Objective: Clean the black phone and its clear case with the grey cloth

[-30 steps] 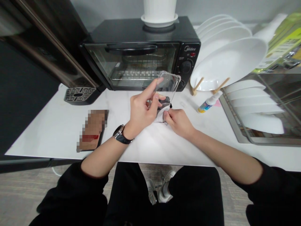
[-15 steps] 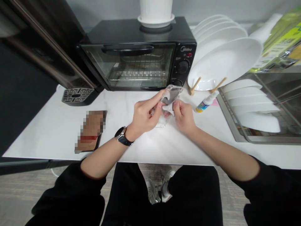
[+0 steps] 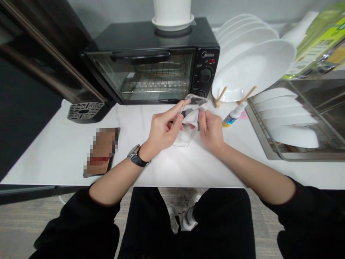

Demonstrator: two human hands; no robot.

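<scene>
A clear case (image 3: 185,138) is held above or against the counter (image 3: 167,169), between the two hands and in front of the toaster oven (image 3: 151,36); whether its lower edge touches the surface cannot be told. Its long axis runs from the end near the person up and away, slanting to the right, with the far end close to the oven's lower right corner.

The left hand (image 3: 163,131) lies along the left long side of the case and grips it part-closed: the index finger reaches up toward the far end, and the thumb bends over the near face. The right hand (image 3: 211,131) is at the right side, closed in a tight pinch on a pale cloth (image 3: 191,117), thumb uppermost. The cloth spans the middle of the case, between the left thumb and the right fingers, so both hands are about equally near; the left has direct hold of the case. How much the right fingers themselves touch it is hidden by the cloth.

Just beyond the right hand, to its right, a spray bottle (image 3: 232,117) leans with its white top pointing up and right. Farther right are white plates (image 3: 256,72) in a wooden stand and white bowls (image 3: 291,122) in a rack. Left of the watch (image 3: 138,156) on the left wrist, a flat rectangular item (image 3: 102,147) with a blurred face lies on the surface, well apart from the case. A white pot (image 3: 172,10) sits on the oven.
</scene>
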